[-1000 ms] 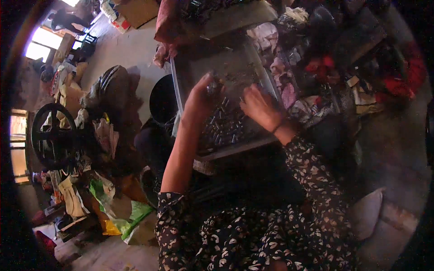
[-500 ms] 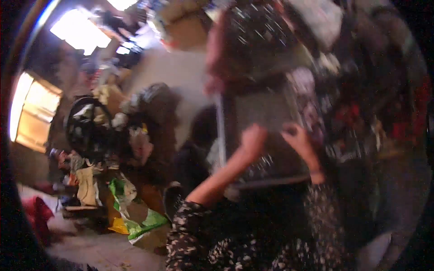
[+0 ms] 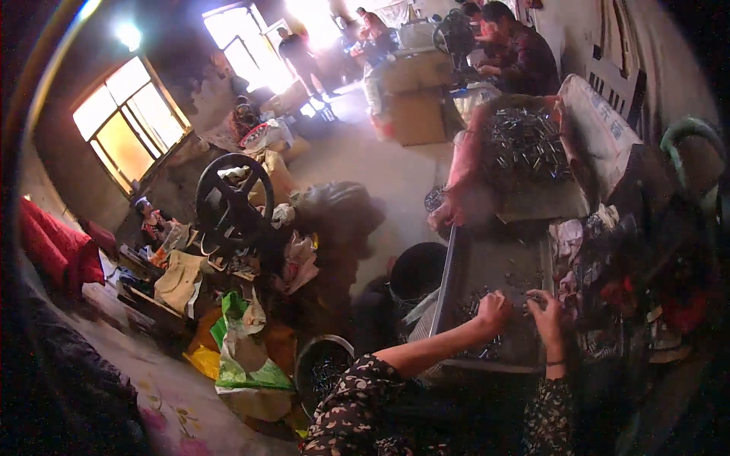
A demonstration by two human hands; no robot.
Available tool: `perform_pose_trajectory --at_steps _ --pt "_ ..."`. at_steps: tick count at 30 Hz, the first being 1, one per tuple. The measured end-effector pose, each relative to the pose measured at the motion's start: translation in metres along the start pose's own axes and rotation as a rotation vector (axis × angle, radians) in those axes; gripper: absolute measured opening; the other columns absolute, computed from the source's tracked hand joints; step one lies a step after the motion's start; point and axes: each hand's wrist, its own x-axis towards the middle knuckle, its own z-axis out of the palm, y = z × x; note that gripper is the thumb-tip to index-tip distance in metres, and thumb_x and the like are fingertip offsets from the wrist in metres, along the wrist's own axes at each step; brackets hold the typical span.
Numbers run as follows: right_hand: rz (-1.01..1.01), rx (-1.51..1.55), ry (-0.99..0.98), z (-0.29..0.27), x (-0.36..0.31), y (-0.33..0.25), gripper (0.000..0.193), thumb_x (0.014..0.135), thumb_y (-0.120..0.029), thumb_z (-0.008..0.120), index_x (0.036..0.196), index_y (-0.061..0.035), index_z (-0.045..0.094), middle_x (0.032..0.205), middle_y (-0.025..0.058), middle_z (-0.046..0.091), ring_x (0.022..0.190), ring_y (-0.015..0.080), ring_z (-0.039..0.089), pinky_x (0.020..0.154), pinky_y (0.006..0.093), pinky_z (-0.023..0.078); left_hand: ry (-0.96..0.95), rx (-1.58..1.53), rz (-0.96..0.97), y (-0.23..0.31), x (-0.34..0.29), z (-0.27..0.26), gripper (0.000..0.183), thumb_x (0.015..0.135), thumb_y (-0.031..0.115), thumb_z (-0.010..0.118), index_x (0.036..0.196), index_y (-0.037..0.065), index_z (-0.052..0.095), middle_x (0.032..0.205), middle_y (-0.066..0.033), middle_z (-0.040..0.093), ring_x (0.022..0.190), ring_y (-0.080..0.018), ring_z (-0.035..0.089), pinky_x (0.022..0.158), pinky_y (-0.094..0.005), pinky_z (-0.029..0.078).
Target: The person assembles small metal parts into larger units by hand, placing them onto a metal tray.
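Observation:
My left hand is closed in a fist-like curl above a dark shallow tray; what its fingers hold, if anything, is hidden. Just to its right, my right hand is bent in a pinch, and something small and dark seems to be at its fingertips, too small to name. Small dark metal pieces lie scattered on the tray around and below the hands. Beyond the tray, a pink-edged bin slopes down to it and carries a heap of slim shiny metal pieces.
Left of my left forearm stands a bucket holding metal pieces; a black tub sits beside the tray. Further left are a dark spoked wheel and a green-white sack. Several people are at the back, one at right beside a machine.
My view has tilted up and swung left, so tray and hands sit lower and further right. The picture is sharper. My hands stay over the tray, closer together.

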Motion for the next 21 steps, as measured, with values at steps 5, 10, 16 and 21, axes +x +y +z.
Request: perform_pose_trajectory --at_steps 5,10,16,21 --pt "-0.013 -0.076 -0.017 -0.002 0.002 0.007 0.023 0.073 -0.003 0.053 0.096 0.0002 0.051 0.089 0.0075 0.053 0.076 0.0151 0.053 0.066 0.0258 0.044 0.136 -0.243 -0.009 -0.005 -0.005 0.018 0.014 0.068 0.015 0.053 0.076 0.004 0.058 0.083 -0.0140 0.050 0.071 -0.0235 0.054 0.053 -0.0308 0.047" --pt "-0.093 -0.327 -0.011 -0.001 0.000 -0.005 0.023 0.075 -0.003 0.051 0.098 0.0003 0.050 0.092 0.0082 0.053 0.080 0.0164 0.052 0.070 0.0282 0.043 0.160 -0.229 0.015 -0.009 -0.012 0.017 0.013 0.067 0.009 0.052 0.075 0.000 0.056 0.091 -0.0168 0.048 0.074 -0.0285 0.054 0.056 -0.0352 0.047" --pt "-0.179 -0.295 0.065 0.002 -0.001 -0.009 0.016 0.075 -0.007 0.051 0.089 0.0001 0.054 0.086 0.0100 0.056 0.080 0.0204 0.053 0.071 0.0292 0.041 0.026 -1.257 0.006 -0.035 -0.005 0.006 0.022 0.070 0.018 0.056 0.085 0.002 0.059 0.073 -0.0118 0.057 0.061 -0.0171 0.054 0.050 -0.0309 0.043" --pt "-0.135 -0.458 0.135 0.004 -0.014 -0.003 0.015 0.077 -0.013 0.051 0.083 0.0005 0.055 0.076 0.0083 0.057 0.070 0.0130 0.053 0.062 0.0249 0.042 -0.052 -1.735 -0.001 -0.022 -0.008 0.017 0.020 0.073 0.020 0.057 0.084 0.002 0.058 0.063 0.0033 0.050 0.053 -0.0054 0.042 0.043 -0.0221 0.033"
